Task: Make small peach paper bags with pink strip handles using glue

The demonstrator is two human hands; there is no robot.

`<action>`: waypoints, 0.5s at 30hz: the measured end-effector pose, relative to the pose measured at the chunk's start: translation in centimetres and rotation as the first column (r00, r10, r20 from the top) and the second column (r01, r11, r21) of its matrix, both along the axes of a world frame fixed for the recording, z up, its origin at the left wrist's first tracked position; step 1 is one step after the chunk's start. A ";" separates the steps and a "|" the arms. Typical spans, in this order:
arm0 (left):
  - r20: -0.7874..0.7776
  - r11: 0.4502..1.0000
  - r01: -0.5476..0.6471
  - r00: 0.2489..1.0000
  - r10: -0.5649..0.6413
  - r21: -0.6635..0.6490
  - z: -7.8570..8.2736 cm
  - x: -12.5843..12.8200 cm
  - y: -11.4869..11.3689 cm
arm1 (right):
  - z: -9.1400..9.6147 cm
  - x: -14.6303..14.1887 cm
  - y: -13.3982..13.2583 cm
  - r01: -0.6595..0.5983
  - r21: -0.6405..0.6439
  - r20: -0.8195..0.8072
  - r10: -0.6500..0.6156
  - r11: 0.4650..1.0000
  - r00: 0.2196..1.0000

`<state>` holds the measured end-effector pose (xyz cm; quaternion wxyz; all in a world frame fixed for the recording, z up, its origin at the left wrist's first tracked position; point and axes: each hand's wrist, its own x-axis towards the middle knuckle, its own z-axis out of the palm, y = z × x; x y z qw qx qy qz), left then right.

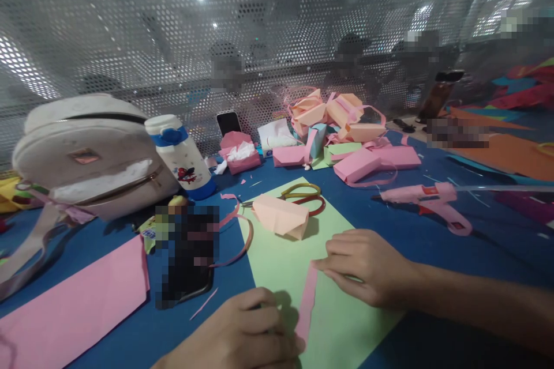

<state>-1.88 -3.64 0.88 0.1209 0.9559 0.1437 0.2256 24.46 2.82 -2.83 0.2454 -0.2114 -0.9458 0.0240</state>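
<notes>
A light green paper sheet (281,253) lies on the blue table in front of me. A narrow pink paper strip (307,300) runs down over it. My right hand (366,265) pinches the strip's upper end with curled fingers. My left hand (242,334), fingers curled, holds the strip's lower end at the sheet's near edge. A folded peach paper piece (281,216) rests on the sheet's far part, with scissors (307,196) just behind it.
A pink glue gun (428,202) lies to the right. A pink sheet (73,305), a dark phone, a beige bag (86,150) and a white bottle (182,155) stand left. Folded pink paper boxes (372,158) pile up at the back before a perforated metal screen.
</notes>
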 end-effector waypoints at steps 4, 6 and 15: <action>-0.041 0.999 0.021 0.999 -0.020 0.035 0.0 0.1 0.1 | 0.1 0.0 -0.1 -0.001 -0.021 0.011 0.002 1.000 1.000; -0.060 0.997 0.024 0.998 -0.019 0.073 0.0 0.2 0.1 | 0.0 0.0 0.0 -0.003 -0.021 0.012 0.003 1.000 1.000; -0.199 0.957 -0.005 0.978 0.065 0.291 0.4 0.3 0.5 | 0.5 -0.3 -0.5 -0.161 0.039 -0.020 0.162 0.986 0.987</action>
